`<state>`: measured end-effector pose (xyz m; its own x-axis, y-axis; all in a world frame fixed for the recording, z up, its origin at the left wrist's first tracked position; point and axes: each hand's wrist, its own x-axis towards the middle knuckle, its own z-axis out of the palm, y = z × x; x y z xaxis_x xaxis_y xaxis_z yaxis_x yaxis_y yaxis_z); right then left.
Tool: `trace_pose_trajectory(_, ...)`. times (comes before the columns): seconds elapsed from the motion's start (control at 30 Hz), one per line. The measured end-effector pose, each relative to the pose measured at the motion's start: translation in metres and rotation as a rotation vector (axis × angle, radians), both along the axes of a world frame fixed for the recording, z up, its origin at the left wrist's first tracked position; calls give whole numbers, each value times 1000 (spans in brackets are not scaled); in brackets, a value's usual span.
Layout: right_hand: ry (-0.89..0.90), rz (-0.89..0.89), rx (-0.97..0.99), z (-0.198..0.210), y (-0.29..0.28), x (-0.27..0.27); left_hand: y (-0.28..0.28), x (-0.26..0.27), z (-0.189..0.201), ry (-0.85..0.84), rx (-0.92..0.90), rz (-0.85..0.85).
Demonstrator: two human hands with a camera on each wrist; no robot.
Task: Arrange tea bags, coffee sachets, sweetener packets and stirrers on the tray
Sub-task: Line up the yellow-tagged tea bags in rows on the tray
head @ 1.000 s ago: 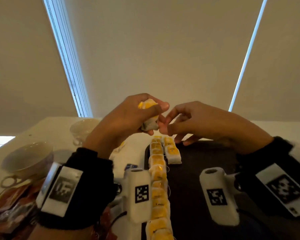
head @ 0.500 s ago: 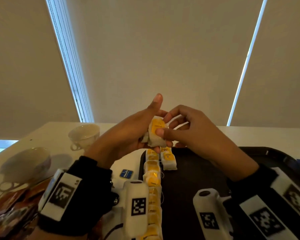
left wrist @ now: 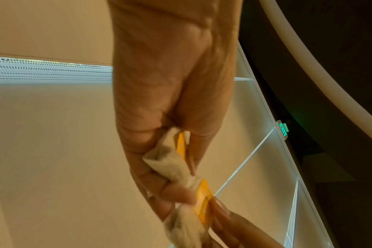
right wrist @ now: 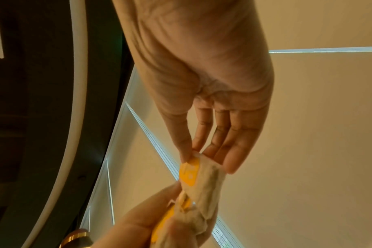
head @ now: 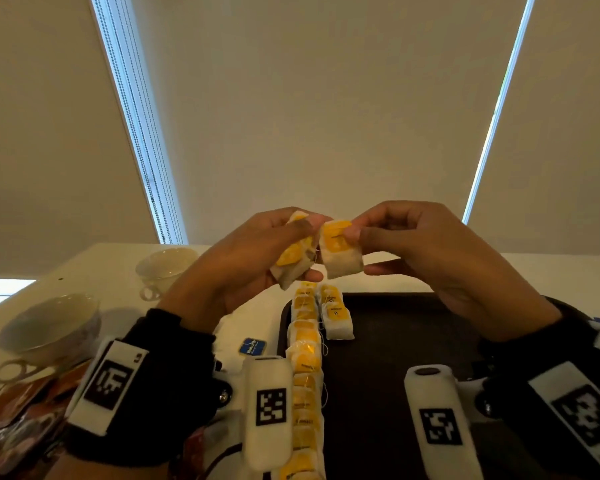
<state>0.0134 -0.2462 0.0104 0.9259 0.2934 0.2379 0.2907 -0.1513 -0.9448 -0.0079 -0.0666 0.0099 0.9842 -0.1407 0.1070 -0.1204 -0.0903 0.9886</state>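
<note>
Above the far edge of the dark tray (head: 413, 341), my left hand (head: 291, 237) grips a small bunch of white tea bags with yellow tags (head: 293, 259). My right hand (head: 357, 233) pinches the top of one tea bag (head: 340, 252) just to the right of the bunch. In the left wrist view my left hand (left wrist: 176, 177) curls round the bunch (left wrist: 172, 161). The right wrist view shows thumb and forefinger of my right hand (right wrist: 193, 154) nipping the single bag (right wrist: 201, 177). A long row of tea bags (head: 305, 362) lies along the tray's left side, with a short second row (head: 335, 317) beside it.
Two pale cups (head: 167, 268) (head: 49, 327) stand on the white table left of the tray. A blue packet (head: 252, 346) lies by the tray's left rim. Reddish-brown sachets (head: 21, 417) are heaped at the lower left. Window blinds fill the background.
My right hand has drawn one tea bag off the bunch and away to the right. The left hand's fingers have curled back round the remaining bags.
</note>
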Motion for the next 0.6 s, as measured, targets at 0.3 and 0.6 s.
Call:
trace_pose_trajectory(0.3, 120, -13, 30, 0, -1, 1, -4, 2, -3, -4, 110, 67)
trace_pose_trajectory(0.6, 117, 12, -78, -2, 1, -2, -4, 3, -4, -94, 276, 125)
